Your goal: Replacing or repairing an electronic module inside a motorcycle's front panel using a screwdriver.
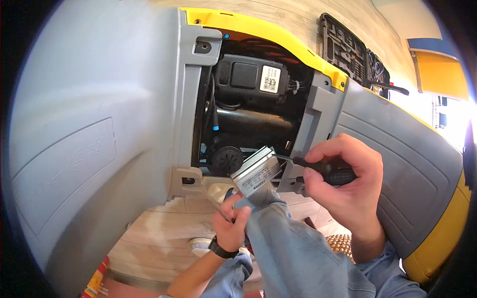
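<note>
My left hand [231,222] is closed at the lower end of a silver finned metal box [256,171] with a printed label. A small light-blue piece [243,203] shows by its fingertips, and a thin grey rod or wire [212,199] sticks out past the fingers. In my right hand [355,184] is a black-handled screwdriver [342,177], its shaft pointing left at the box. A second slim dark tool [307,163] is pinched above it, its thin metal end at the box's right edge. Whether either tip touches the box, I cannot tell.
An open bay in a grey machine housing [144,99] with yellow trim [258,25] holds a black module [252,79], a dark cylinder [253,121] and a cable with a blue-tipped connector [215,121]. Behind lies an open black tool case [343,47]. My denim-covered leg [293,243] is below.
</note>
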The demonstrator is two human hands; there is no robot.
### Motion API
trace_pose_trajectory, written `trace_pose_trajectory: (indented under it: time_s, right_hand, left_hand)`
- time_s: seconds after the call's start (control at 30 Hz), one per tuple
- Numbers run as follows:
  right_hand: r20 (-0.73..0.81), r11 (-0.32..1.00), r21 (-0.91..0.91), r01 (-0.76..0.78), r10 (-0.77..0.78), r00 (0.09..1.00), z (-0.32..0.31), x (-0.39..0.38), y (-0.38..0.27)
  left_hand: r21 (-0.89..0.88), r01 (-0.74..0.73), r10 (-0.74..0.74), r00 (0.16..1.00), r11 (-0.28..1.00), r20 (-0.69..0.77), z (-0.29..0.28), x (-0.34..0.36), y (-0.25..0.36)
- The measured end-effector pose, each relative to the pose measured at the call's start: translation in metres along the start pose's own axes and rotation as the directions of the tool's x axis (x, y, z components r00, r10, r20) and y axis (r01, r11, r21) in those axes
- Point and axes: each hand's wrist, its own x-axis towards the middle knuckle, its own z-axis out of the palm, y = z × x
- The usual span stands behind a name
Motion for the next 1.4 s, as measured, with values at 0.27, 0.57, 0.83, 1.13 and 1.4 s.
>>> trace_pose_trajectory:
  time_s: [0.27,0.57,0.83,1.13,1.4]
  right_hand:
    - [-0.153,1.0,0.008,0.0,0.001,0.988,0.008,-0.014,0.01]
    - [-0.228,0.989,0.145,-0.025,0.058,0.972,0.014,-0.023,0.013]
    - [-0.224,0.997,0.076,0.018,0.0,0.975,0.012,-0.012,0.01]
    - [-0.061,0.998,-0.066,0.017,-0.021,0.998,0.022,0.01,0.005]
    - [0.019,0.985,-0.174,0.007,-0.004,1.0,0.019,0.029,0.006]
  left_hand:
    - [0.388,-0.244,0.342,0.917,0.889,-0.206,0.011,0.004,-0.002]
    - [0.367,-0.201,0.31,0.913,0.908,-0.266,0.018,0.024,0.011]
    - [0.484,-0.258,0.356,0.927,0.836,-0.12,0.02,0.021,0.014]
    - [0.405,-0.144,0.199,0.975,0.903,-0.096,0.013,0.022,0.006]
    - [0.659,-0.182,0.263,0.964,0.729,-0.024,0.01,0.023,0.02]
